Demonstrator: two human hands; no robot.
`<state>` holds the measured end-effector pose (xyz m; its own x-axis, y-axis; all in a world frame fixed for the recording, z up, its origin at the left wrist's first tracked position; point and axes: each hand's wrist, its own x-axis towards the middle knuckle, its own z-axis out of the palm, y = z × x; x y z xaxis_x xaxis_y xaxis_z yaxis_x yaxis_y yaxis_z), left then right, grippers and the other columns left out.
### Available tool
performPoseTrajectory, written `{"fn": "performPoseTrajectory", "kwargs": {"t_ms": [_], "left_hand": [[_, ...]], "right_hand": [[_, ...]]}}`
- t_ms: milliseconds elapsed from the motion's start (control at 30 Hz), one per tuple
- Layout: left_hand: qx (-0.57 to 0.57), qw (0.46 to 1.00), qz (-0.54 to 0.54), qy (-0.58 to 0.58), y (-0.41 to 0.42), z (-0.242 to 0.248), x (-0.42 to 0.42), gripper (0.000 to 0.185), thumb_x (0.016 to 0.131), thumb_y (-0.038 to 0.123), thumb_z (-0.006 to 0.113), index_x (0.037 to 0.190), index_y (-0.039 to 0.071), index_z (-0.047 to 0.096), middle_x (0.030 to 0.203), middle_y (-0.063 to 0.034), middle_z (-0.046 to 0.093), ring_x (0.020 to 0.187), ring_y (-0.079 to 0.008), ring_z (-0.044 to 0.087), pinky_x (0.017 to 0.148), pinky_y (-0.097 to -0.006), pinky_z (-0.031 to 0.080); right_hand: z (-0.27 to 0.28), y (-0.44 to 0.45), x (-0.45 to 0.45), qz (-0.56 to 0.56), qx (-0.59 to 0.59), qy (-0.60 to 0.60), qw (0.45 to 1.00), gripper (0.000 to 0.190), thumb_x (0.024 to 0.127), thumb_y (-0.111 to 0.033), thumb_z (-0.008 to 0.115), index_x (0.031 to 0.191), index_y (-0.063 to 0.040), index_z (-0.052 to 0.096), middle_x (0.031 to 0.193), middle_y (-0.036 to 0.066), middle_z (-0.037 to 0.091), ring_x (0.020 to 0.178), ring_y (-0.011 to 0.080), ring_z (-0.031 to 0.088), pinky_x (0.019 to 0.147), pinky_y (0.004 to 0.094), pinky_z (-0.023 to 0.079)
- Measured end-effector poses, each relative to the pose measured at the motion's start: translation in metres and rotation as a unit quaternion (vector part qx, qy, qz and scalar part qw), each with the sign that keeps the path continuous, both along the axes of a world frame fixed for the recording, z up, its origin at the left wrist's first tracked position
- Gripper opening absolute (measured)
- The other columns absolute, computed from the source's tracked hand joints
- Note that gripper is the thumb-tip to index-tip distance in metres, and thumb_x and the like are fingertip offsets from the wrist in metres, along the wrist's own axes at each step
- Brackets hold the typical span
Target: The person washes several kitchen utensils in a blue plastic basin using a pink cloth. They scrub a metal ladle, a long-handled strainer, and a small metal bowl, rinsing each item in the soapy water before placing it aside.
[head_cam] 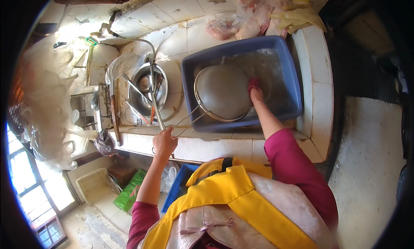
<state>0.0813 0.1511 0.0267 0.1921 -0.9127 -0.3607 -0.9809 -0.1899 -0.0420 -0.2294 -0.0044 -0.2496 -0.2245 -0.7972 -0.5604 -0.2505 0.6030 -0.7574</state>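
My left hand (pixel 165 141) grips the wire handle of a large round fine-mesh strainer (pixel 223 92). The strainer's metal rim faces me, and its bowl lies over a blue plastic tub (pixel 291 87) of murky water. Inside the tub, my right hand (pixel 256 94) presses a small red cloth or scrubber (pixel 253 83) against the strainer's right side; its fingers are mostly hidden. A steel rod (pixel 157 114) ends close to my left hand, and I cannot tell whether they touch.
Left of the tub, a steel bowl (pixel 132 98) holds several utensils beneath a curved faucet (pixel 142 40). A wire skimmer (pixel 121 66) leans beside it. Bagged raw poultry (pixel 249 22) and yellowish rubber gloves (pixel 296 17) lie behind the tub. The tiled sink edge (pixel 210 148) runs before me.
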Motion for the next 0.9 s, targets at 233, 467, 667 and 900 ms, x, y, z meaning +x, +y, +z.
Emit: {"fn": "performPoseTrajectory", "kwargs": {"t_ms": [233,467,667,900], "left_hand": [[0.006,0.993,0.054,0.107,0.009,-0.023,-0.030,0.040,0.066,0.014,0.060,0.106,0.006,0.061,0.092,-0.0191,0.065,0.090,-0.0364,0.061,0.080,-0.0429,0.048],[0.016,0.991,0.039,0.126,0.008,-0.012,-0.046,0.042,0.066,0.013,0.059,0.107,0.005,0.059,0.090,-0.0207,0.064,0.088,-0.0378,0.060,0.079,-0.0435,0.048],[0.057,0.984,0.068,0.154,0.010,-0.015,-0.028,0.048,0.061,0.008,0.063,0.108,0.008,0.057,0.062,-0.0143,0.057,0.066,-0.0347,0.058,0.061,-0.0440,0.045],[0.095,0.981,0.095,0.140,0.000,-0.020,-0.002,0.053,0.059,0.010,0.062,0.112,0.014,0.059,0.056,-0.0087,0.051,0.058,-0.0290,0.054,0.058,-0.0410,0.044]], "right_hand": [[0.102,0.045,0.090,-0.050,-0.215,0.174,0.960,0.045,0.072,-0.036,0.064,0.107,-0.009,0.059,0.117,0.029,0.048,0.114,0.0451,0.039,0.095,0.0578,0.028],[0.144,0.028,0.128,0.103,-0.265,0.320,0.904,0.050,0.074,-0.047,0.063,0.110,-0.013,0.060,0.137,0.019,0.037,0.127,0.0474,0.026,0.094,0.0673,0.023],[0.122,-0.047,0.070,0.198,-0.189,0.223,0.936,0.049,0.079,-0.055,0.053,0.097,-0.012,0.067,0.121,0.016,0.055,0.114,0.0358,0.049,0.083,0.0545,0.041],[-0.026,-0.096,-0.024,0.148,-0.117,0.145,0.971,0.044,0.085,-0.047,0.047,0.107,-0.012,0.062,0.117,0.020,0.056,0.106,0.0399,0.053,0.083,0.0444,0.046]]}}
